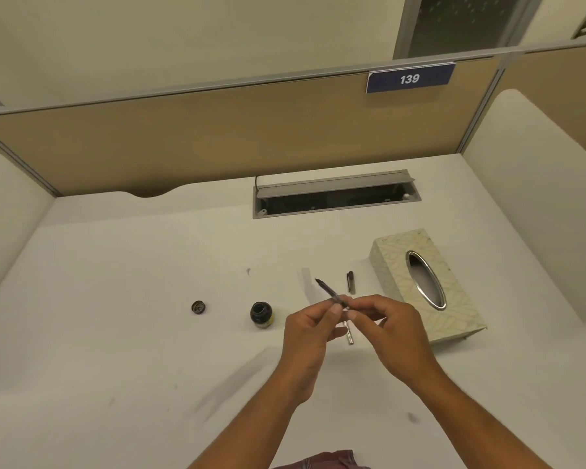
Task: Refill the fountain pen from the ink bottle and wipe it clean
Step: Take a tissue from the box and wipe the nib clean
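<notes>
Pen: you hold the fountain pen's inner section [330,293] in the air just right of the ink bottle [261,314], nib pointing up and away from you, most likely so ink cannot drip onto the surface [115,333].
Left hand: your left hand [313,336] pinches the lower end of the section between thumb and forefinger, steadying it.
Right hand: your right hand [391,330] closes its fingertips on the same end, as if turning the filler; which way it turns cannot be told.
Ink bottle: it stands open and upright, near enough for a dip without reaching.
Bottle cap: the cap [198,307] lies left of the ink bottle, well apart, out of the working path.
Pen barrel: a metal part [349,335], probably the barrel, lies right of the ink bottle beneath your hands, set aside to expose the filler.
Pen cap: the dark cap [351,281] rests farther right of the ink bottle, beyond your hands.
Tissue box: the tissue box [396,265] sits farthest right of the ink bottle, handy for wiping; no tissue shows at its slot.
Stage: filling seems in hand, wiping not yet done.
</notes>
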A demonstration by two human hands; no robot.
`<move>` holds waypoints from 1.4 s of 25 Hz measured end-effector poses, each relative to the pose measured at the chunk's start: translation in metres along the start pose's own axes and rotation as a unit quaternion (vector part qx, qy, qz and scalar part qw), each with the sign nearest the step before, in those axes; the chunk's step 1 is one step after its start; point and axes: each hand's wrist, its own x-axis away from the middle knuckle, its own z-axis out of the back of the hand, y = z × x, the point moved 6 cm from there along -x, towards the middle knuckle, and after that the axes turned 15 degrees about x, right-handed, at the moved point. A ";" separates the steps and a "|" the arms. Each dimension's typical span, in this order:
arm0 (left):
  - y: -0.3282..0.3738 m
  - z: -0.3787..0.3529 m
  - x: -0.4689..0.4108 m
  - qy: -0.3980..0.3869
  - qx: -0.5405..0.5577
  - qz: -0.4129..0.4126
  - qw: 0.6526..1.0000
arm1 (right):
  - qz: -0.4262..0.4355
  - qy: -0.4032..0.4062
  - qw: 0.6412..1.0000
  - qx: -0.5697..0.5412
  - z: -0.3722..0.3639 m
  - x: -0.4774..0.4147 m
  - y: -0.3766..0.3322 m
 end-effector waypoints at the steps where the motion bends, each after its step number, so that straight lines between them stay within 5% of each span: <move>1: -0.006 -0.009 -0.001 -0.009 -0.020 0.002 1.000 | -0.002 0.014 1.000 0.005 0.010 -0.001 0.005; 7: -0.051 -0.056 -0.011 0.000 -0.218 -0.053 0.975 | -0.037 0.104 0.994 0.016 0.074 -0.011 0.043; 16: -0.048 -0.138 -0.083 -0.001 -0.471 -0.245 0.847 | -0.077 0.179 0.981 0.010 0.135 -0.022 0.093; 24: -0.078 -0.174 -0.145 -0.036 -0.683 -0.070 0.726 | -0.079 0.202 0.976 0.007 0.152 -0.025 0.115; 30: -0.086 -0.185 -0.147 -0.002 -0.758 -0.071 0.648 | -0.092 0.201 0.975 0.008 0.151 -0.027 0.123; 35: -0.087 -0.189 -0.145 0.025 -0.763 -0.066 0.643 | -0.105 0.202 0.974 -0.013 0.149 -0.027 0.131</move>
